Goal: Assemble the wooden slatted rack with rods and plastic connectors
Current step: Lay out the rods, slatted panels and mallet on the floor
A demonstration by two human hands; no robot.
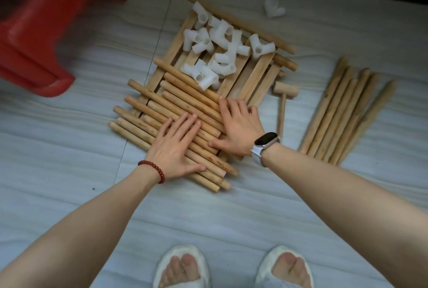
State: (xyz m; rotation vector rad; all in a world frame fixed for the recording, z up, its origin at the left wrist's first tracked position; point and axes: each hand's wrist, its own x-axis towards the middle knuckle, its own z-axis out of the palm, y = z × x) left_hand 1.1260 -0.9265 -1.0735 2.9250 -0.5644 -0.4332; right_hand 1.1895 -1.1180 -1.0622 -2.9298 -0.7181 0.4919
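Short rods (162, 111): bundle lay atop slatted panel (250, 79), long axes running upper-left to lower-right. Left hand (176, 146) and right hand (236, 125) pressed flat on them, fingers spread wide.

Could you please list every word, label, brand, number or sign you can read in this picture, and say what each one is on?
None: no readable text anywhere.
Watch on the right wrist: screen dark, showing nothing.
Rods, white connectors, mallet, red stool: no labels or markings visible.
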